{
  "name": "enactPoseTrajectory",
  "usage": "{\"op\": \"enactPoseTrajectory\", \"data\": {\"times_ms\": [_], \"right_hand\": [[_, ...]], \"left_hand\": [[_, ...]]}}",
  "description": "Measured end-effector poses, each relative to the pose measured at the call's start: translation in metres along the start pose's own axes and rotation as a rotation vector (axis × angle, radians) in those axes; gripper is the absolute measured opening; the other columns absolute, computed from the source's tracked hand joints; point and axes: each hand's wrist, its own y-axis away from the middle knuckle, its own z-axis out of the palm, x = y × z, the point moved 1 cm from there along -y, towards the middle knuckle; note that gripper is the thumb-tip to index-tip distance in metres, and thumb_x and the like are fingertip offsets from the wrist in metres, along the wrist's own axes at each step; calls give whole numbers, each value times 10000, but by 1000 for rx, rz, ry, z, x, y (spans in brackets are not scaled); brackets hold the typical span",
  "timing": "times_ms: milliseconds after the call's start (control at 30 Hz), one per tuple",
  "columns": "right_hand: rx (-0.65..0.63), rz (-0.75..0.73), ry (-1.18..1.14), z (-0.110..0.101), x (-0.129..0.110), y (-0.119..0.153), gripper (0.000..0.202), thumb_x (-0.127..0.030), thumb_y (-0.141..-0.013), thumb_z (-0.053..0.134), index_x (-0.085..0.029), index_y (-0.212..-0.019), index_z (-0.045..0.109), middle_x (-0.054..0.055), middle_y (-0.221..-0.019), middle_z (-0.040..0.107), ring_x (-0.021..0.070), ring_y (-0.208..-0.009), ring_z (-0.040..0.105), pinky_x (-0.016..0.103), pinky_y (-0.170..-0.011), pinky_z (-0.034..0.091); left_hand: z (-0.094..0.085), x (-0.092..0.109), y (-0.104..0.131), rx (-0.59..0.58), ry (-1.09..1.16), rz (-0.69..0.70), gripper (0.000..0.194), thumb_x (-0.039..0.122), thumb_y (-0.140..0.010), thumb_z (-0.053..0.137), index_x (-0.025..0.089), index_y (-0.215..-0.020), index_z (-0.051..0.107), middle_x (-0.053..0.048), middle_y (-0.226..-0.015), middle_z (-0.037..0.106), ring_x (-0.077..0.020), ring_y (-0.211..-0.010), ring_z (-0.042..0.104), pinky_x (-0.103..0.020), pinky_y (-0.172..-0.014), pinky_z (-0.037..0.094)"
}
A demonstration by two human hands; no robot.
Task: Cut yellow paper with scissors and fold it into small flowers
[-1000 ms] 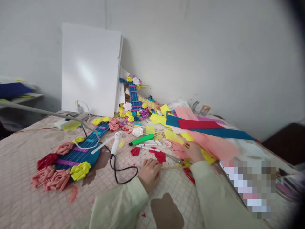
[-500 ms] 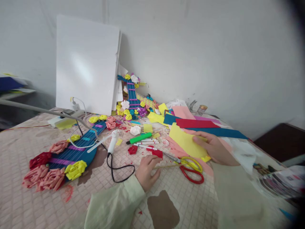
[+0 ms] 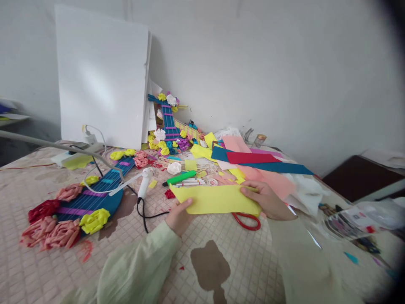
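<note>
A strip of yellow paper (image 3: 218, 200) is stretched between my two hands above the table's middle. My left hand (image 3: 179, 216) pinches its left end, thumb on top. At the right end, my right hand (image 3: 265, 200) grips the upper edge between thumb and fingers. Behind and below the paper lie scissors, of which the red handle (image 3: 248, 221) shows; the rest is hidden. Several markers (image 3: 190, 181) and a green highlighter (image 3: 181, 177) lie just beyond the paper.
A blue paper guitar (image 3: 103, 190) with paper flowers lies at the left, near a white glue gun (image 3: 144, 183) and its cable. Coloured paper sheets (image 3: 253, 158) are piled at the back right. A white board (image 3: 101, 80) leans on the wall. Plastic packaging (image 3: 357, 217) sits right.
The yellow paper has come nearer and to the left, now lying level and covering much of the scissors. My left hand has taken hold of its left end. The view has shifted slightly right.
</note>
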Motion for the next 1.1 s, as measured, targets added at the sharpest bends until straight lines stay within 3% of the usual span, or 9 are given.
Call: {"op": "enactPoseTrajectory", "data": {"times_ms": [133, 233, 400, 467, 667, 867, 967, 1033, 1100], "right_hand": [[200, 22, 141, -8, 12, -1, 310, -436, -611, 604, -151, -733, 615, 18, -691, 603, 117, -552, 506, 211, -467, 368], [351, 32, 140, -16, 22, -2, 327, -447, -583, 620, -136, -686, 610, 17, -630, 589, 121, -524, 496, 218, -452, 361], [297, -4, -4, -26, 39, 3, 338, -447, -631, 583, -139, -770, 598, -8, -563, 540, 82, -433, 417, 195, -379, 308], [344, 7, -27, -26, 44, 9, 356, -460, -639, 571, -143, -799, 595, -5, -566, 543, 72, -400, 386, 184, -335, 269], [538, 50, 75, -14, 60, 40, 375, -465, -642, 561, -148, -830, 628, 33, -670, 601, 91, -429, 427, 167, -278, 260], [535, 148, 26, -4, 72, 61, 384, -467, -617, 585, -162, -844, 634, 33, -711, 602, 98, -442, 441, 173, -262, 274], [529, 119, -26, -6, 70, 62, 367, -452, -626, 588, -160, -846, 635, 45, -753, 610, 99, -458, 459, 177, -284, 285], [516, 89, -46, -3, 68, 60, 345, -437, -639, 586, -165, -844, 636, 46, -765, 613, 98, -463, 464, 185, -303, 302], [505, 52, -79, 5, 66, 57, 313, -424, -650, 581, -174, -830, 638, 40, -748, 614, 108, -483, 475, 196, -329, 326]], "left_hand": [[-4, 7, -7, 191, -16, 113, 369, 210, -573, 672, 149, -914, 543, -49, -900, 644, -200, -811, 601, -325, -713, 489], [-11, 11, -10, 270, -147, 186, 322, 206, -547, 697, 120, -817, 543, -33, -778, 652, -156, -688, 611, -260, -624, 504], [-15, 25, -7, 302, -543, 268, 259, 306, -567, 674, 136, -669, 507, 49, -520, 555, -49, -311, 469, -140, -280, 375], [-13, 28, -3, 320, -646, 257, 287, 343, -560, 670, 155, -633, 465, 77, -438, 492, -49, -236, 412, -136, -204, 299], [-5, 31, 17, 354, -792, 174, 340, 360, -539, 671, 185, -597, 385, 85, -350, 465, -66, -210, 397, -124, -181, 255], [-14, 48, 47, 376, -952, 126, 254, 340, -564, 653, 164, -607, 475, 72, -284, 450, -59, -219, 383, -124, -230, 272], [-23, 54, 65, 412, -897, 148, 261, 342, -538, 680, 164, -591, 495, 58, -295, 468, -66, -261, 415, -135, -270, 313], [-23, 44, 80, 371, -771, 54, 257, 340, -543, 687, 172, -574, 495, 62, -302, 460, -57, -265, 407, -129, -279, 302], [-16, 18, 96, 213, -559, -127, 256, 371, -584, 657, 174, -543, 499, 40, -397, 525, -44, -274, 408, -132, -279, 294]]}}
